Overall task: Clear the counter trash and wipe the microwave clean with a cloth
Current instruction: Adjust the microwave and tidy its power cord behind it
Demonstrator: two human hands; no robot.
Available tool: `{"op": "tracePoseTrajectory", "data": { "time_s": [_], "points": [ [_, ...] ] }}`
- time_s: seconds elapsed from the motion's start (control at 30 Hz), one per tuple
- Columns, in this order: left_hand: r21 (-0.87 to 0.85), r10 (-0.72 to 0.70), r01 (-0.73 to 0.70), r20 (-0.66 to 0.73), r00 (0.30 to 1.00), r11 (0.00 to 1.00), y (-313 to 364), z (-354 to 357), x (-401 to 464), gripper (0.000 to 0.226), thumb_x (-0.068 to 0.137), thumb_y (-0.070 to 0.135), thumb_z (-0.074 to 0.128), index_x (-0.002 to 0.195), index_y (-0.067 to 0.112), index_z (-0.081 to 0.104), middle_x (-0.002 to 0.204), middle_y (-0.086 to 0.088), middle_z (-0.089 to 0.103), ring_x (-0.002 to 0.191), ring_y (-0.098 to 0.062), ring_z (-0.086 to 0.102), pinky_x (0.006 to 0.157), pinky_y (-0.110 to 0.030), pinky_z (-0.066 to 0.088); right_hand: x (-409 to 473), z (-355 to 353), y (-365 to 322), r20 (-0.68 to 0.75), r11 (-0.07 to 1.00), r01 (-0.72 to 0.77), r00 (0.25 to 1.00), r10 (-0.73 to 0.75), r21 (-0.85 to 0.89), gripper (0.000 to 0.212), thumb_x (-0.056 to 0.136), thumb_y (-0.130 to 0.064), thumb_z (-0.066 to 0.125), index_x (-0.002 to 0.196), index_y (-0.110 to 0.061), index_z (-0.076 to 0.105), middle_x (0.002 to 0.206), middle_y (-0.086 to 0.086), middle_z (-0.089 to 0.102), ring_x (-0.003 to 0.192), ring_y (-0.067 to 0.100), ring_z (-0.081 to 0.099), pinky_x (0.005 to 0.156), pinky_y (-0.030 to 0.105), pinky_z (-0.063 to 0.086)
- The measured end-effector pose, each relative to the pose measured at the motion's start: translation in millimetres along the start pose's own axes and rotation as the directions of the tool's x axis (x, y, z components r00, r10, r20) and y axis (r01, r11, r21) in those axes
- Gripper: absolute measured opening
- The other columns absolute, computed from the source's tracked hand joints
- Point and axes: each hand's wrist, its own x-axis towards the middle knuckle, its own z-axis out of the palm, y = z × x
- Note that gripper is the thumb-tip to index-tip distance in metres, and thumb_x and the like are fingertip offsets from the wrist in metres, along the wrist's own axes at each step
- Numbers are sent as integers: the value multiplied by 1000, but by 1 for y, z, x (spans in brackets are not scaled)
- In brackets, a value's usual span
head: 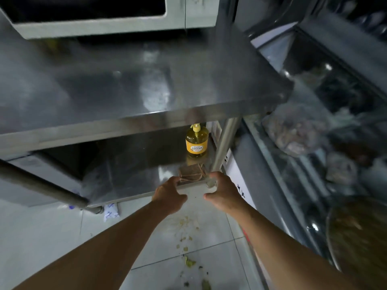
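Note:
The white microwave [100, 19] stands at the back of the steel counter [125, 84]. Both my hands reach under the counter to the lower shelf [134, 164]. A brown folded cloth [191, 174] lies at the shelf's front right corner. My left hand [169, 194] has its fingers curled at the cloth's left edge. My right hand [224, 192] has its fingers curled at the cloth's right side, by the table leg [225, 143]. The fingertips are hidden, so whether they grip the cloth is unclear.
A yellow pump bottle [196, 142] stands on the lower shelf behind the cloth. Food scraps [189, 262] litter the tiled floor. A glass-topped freezer [314, 126] with bagged food runs along the right. A round basket [360, 237] sits at lower right.

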Motion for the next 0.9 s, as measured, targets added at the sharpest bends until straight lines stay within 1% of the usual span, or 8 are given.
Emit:
{"op": "tracePoseTrajectory", "data": {
  "time_s": [0.13,0.23,0.33,0.4,0.47,0.57,0.73,0.9],
  "points": [
    [-45,-28,28,-5,1000,999,28,-37,-43,55,86,21,65,136,21,41,133,-5,53,115,-24,53,88,-28,48,-39,-35,-36,9,1000,-5,1000,5,-22,60,80,-15,67,134,-17,40,129,9,44,95,17,51,61,12,36],
    [-15,-18,17,-26,1000,1000,47,-66,-72,51,87,22,62,134,20,43,129,-6,54,111,-23,54,85,-25,45,-67,-59,-62,4,1000,4,1000,-3,-27,60,80,-15,66,134,-19,39,130,7,42,108,22,53,67,15,40],
    [-22,-16,15,-58,998,1000,63,-97,-102,49,87,23,62,133,22,45,124,-7,56,98,-18,54,76,-22,43,-92,-83,-87,-17,1000,13,1000,-13,-7,59,76,-9,70,128,-20,45,114,-1,46,102,18,55,59,18,44],
    [-30,-13,11,-81,997,999,73,-118,-122,47,87,24,62,132,22,47,122,-5,56,97,-18,55,74,-22,43,-106,-99,-103,-21,999,33,999,-33,15,57,72,-5,73,123,-19,49,100,-9,47,96,11,54,61,12,44],
    [3,-5,5,-93,996,1000,84,-138,-138,49,87,23,60,134,19,45,128,-3,55,108,-18,55,82,-20,43,-119,-114,-119,-7,998,61,998,-61,23,65,72,-6,74,129,-19,44,115,-4,48,101,9,51,64,10,43],
    [13,-3,4,-102,995,1000,98,-165,-161,46,88,22,56,132,11,47,129,-3,57,115,-16,55,96,-18,40,-138,-136,-143,-42,996,93,995,-93,12,71,73,-11,75,134,-22,40,133,3,44,116,18,49,87,23,46],
    [-108,-30,7,-209,977,994,115,-205,-196,44,83,24,66,124,19,50,110,-3,59,96,-20,59,84,-31,51,-159,-160,-177,-75,989,147,986,-148,-22,76,72,-17,78,136,-20,38,138,4,42,123,19,45,94,24,36],
    [-138,-5,-31,-252,968,990,129,-239,-220,57,86,23,64,138,16,40,132,-6,53,115,-22,55,93,-26,44,-175,-176,-208,-68,985,172,983,-171,3,78,70,-16,78,137,-21,37,134,3,46,121,20,47,103,36,42]
  ]
}}
